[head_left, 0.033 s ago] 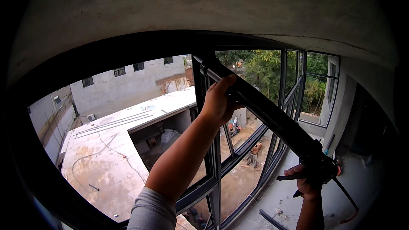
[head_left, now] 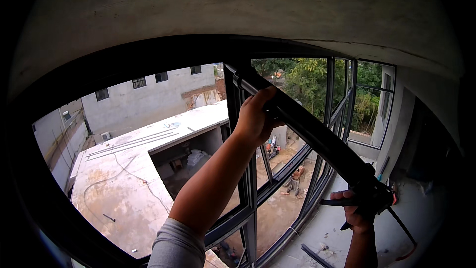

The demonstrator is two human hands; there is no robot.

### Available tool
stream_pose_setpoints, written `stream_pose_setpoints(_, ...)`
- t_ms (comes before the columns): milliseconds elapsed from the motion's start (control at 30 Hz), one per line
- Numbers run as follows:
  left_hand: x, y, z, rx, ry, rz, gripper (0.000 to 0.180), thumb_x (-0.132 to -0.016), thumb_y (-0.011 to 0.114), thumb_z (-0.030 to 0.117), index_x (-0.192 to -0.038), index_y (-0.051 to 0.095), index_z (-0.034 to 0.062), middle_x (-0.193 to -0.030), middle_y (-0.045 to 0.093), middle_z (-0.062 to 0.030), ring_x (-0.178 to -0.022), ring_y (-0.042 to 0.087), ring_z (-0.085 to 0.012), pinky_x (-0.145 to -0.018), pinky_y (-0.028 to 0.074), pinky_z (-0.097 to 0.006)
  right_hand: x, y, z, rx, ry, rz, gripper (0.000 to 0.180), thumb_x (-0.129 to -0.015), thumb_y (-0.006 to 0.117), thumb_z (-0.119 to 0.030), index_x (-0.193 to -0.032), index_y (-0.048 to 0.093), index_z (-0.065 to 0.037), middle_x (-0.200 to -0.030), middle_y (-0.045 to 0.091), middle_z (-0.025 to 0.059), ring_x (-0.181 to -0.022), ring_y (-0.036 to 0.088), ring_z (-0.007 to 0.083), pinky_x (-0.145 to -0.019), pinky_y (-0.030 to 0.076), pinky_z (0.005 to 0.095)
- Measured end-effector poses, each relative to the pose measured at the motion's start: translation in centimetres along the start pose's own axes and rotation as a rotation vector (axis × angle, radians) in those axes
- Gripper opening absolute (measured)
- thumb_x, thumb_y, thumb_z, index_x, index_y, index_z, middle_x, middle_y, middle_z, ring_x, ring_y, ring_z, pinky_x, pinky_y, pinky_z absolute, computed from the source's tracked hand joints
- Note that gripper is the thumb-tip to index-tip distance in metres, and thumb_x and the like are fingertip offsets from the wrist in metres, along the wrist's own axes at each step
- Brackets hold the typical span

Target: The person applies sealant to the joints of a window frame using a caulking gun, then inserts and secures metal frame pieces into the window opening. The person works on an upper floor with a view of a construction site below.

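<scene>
Caulking gun (head_left: 317, 136): long, dark, tube-shaped barrel, slanting from upper left down to lower right, nozzle end touching the dark window frame (head_left: 248, 183) near its top. Left hand (head_left: 255, 116) curled around the barrel's upper part, gripping it. Right hand (head_left: 358, 213) closed on the handle and trigger at the low end; thin rod sticks out behind it. Beyond the left hand, through the glass: flat concrete roof (head_left: 129, 178), grey building (head_left: 148, 99), green trees (head_left: 307, 82).
</scene>
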State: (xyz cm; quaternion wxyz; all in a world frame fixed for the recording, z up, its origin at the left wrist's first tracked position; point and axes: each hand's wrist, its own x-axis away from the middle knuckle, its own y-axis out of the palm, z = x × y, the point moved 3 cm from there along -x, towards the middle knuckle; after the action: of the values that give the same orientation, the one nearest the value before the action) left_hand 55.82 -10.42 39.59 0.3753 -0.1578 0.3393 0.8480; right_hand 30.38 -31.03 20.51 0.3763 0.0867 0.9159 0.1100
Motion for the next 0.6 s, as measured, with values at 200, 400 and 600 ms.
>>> stream_pose_setpoints(200, 0.1, 0.5, 0.2, -0.015, 0.015, -0.001, 0.03, -0.103, 0.056, 0.026, -0.11, 0.057, -0.0025, -0.095, 0.069, -0.0162, -0.089, 0.074, -0.0313, -0.09, 0.062, -0.052, 0.0, -1.0, 0.6, 0.008, -0.019, -0.037, 0.049, -0.065, 0.078, -0.015, -0.11, 0.064, 0.0, -0.098, 0.071, 0.016, -0.096, 0.072, 0.0309, -0.091, 0.059, 0.0469)
stream_pose_setpoints(400, 0.4, 0.1, -0.6, 0.027, -0.018, 0.043, 0.029, -0.103, 0.056, 0.026, -0.111, 0.056, -0.0027, -0.098, 0.069, -0.017, -0.088, 0.073, -0.0312, -0.089, 0.062, -0.052, 0.9, -2.1, 0.5, 0.087, 0.086, 0.008, 0.04, -0.057, 0.071, -0.013, -0.094, 0.065, 0.001, -0.087, 0.068, 0.0142, -0.084, 0.07, 0.0275, -0.083, 0.06, 0.0419)
stream_pose_setpoints(600, 3.2, -1.3, -4.1, 0.058, -0.04, 0.113, 0.028, -0.102, 0.059, 0.024, -0.112, 0.057, -0.0024, -0.099, 0.069, -0.0167, -0.088, 0.073, -0.0299, -0.084, 0.064, -0.05, 4.6, -5.6, 2.4, 0.252, 0.163, 0.045, 0.028, -0.055, 0.063, -0.013, -0.083, 0.064, -0.005, -0.071, 0.061, 0.0105, -0.068, 0.065, 0.0249, -0.072, 0.058, 0.0391)
